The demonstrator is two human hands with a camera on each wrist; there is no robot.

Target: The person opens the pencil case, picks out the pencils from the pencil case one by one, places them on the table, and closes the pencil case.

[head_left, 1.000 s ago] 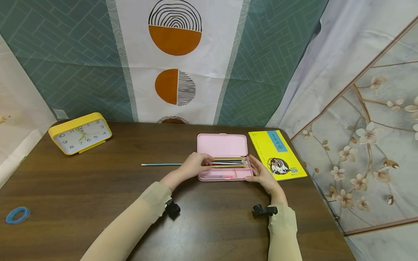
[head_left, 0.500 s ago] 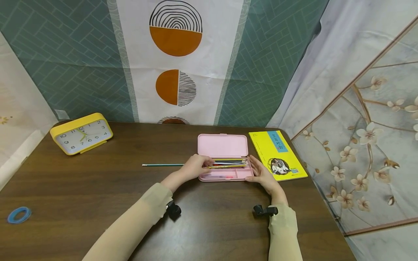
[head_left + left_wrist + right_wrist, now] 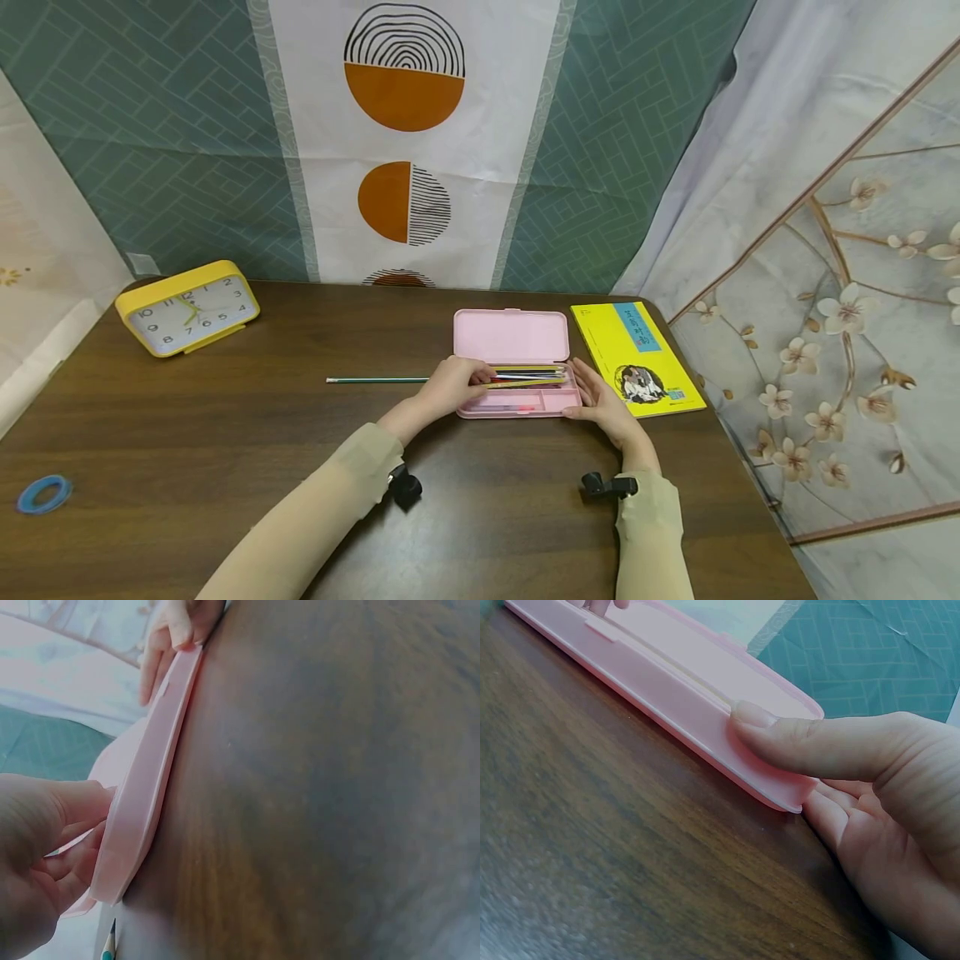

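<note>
A pink pencil case (image 3: 561,402) lies on the table with its lid (image 3: 511,335) raised behind it. Several pencils (image 3: 525,370) fill its back compartment, and a pinkish pen (image 3: 502,407) is in the front one. My left hand (image 3: 453,384) reaches over the case's left end and pinches a yellow pencil (image 3: 528,383) lying slightly aslant over the others; in the left wrist view the case's wall hides the fingertips. My right hand (image 3: 609,408) holds the right end, thumb (image 3: 769,735) on the front wall, fingers behind the end.
A green pencil (image 3: 375,380) lies on the table left of the case, partly behind my left hand. Close on the right is a yellow book (image 3: 637,358). Farther left are a yellow clock (image 3: 191,308) and a blue ring (image 3: 44,495), perhaps a tape roll.
My left hand has shifted slightly to the right, showing more of the green pencil. The yellow pencil now slants a little more. My right hand stays on the case.
</note>
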